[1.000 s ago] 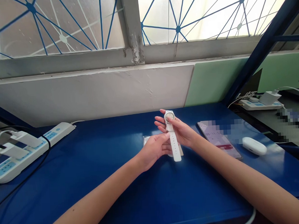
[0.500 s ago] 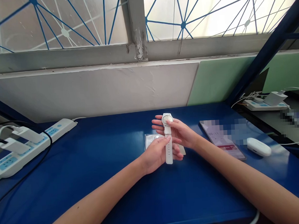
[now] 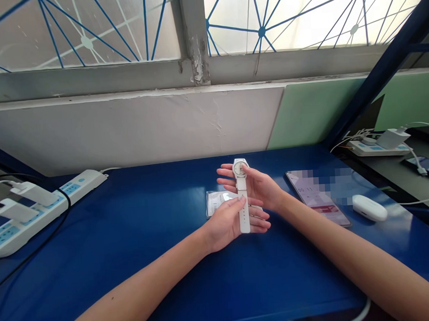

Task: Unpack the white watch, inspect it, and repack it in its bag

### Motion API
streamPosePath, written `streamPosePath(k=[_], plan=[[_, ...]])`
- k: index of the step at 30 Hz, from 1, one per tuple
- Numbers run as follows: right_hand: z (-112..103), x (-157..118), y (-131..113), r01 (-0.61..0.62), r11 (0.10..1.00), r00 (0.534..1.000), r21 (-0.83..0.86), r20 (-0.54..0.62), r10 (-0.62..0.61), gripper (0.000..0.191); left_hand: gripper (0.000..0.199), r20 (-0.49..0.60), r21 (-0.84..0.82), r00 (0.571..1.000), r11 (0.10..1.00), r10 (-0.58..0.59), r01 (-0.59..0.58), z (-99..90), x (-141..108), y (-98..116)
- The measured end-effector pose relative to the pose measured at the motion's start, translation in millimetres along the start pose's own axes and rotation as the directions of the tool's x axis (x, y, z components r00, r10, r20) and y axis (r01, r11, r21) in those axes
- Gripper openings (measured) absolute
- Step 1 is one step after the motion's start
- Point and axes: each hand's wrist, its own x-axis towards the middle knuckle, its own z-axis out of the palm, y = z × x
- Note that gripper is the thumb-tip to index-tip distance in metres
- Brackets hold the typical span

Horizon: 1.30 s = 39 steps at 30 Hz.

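A white wristwatch (image 3: 244, 216) with a round dial is held up between both hands over the blue desk, its strap hanging straight down. My left hand (image 3: 225, 224) grips the lower strap, thumb on top and fingers behind it, their tips reaching out to the right. My right hand (image 3: 264, 189) holds the watch head, with the thumb on the dial's edge and the fingers stretched out behind it. Partly hidden behind the hands, a clear packet with a white label (image 3: 216, 201) lies on the desk.
On the left stands a white power strip (image 3: 82, 184) with plugged-in chargers and a black cable (image 3: 59, 225). To the right lie a phone (image 3: 321, 203) showing a timer and a white earbud case (image 3: 370, 208). A blue metal post (image 3: 372, 80) slants up at the right.
The watch and both hands have shifted very slightly, and the left fingers now extend further right past the strap. The camera view has moved a little.
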Motion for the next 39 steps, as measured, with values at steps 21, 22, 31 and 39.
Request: streamPosePath(k=[21, 22, 31, 39], plan=[[3.6, -2.3, -0.6, 0.028, 0.999, 1.000, -0.015, 0.007, -0.028, 0.036, 0.038, 0.027, -0.019, 0.999, 1.000, -0.024, 0.025, -3.0, -0.8, 1.0], [4.1, -2.7, -0.9, 0.026, 1.000, 1.000, -0.012, 0.006, -0.026, 0.036, 0.038, 0.040, -0.020, 0.999, 0.999, -0.027, 0.028, -3.7, -0.6, 0.6], [4.0, -3.8, -0.9, -0.006, 1.000, 1.000, -0.006, -0.011, 0.006, 0.039, 0.041, 0.105, -0.007, 0.993, 0.998, -0.062, 0.063, -5.3, 0.7, 0.1], [8.9, -4.9, -5.2, 0.000, 1.000, 0.999, -0.015, 0.038, 0.000, 0.047, 0.039, 0.061, 0.016, 0.997, 0.999, -0.040, 0.040, -4.8, 1.5, 1.9]])
